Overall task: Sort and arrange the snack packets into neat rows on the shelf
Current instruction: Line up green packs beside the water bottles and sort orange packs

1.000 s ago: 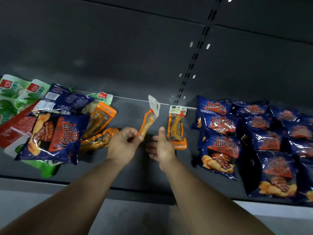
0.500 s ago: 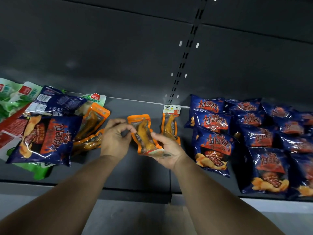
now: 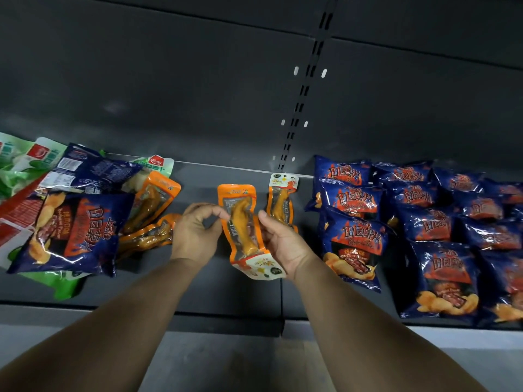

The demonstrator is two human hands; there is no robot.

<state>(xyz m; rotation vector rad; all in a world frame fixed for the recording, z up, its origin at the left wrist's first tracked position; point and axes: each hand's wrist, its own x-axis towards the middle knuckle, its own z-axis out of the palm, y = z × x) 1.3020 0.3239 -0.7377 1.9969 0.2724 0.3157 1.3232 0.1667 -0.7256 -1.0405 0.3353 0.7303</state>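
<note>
Dark grey metal shelf (image 3: 198, 290) carries everything. Right of the held orange packet, blue potato-chip bags (image 3: 441, 222) lie in overlapping rows; left of it sits a jumbled heap (image 3: 70, 210) of blue, green and orange packs. The orange chicken-foot packet (image 3: 242, 227) is held over the shelf's middle, clear window up, the right hand (image 3: 283, 241) gripping its right edge with curled thumb and fingers, the left hand (image 3: 195, 233) pinching its left edge. Just right of it, another orange packet (image 3: 281, 202) lies on the shelf.
</note>
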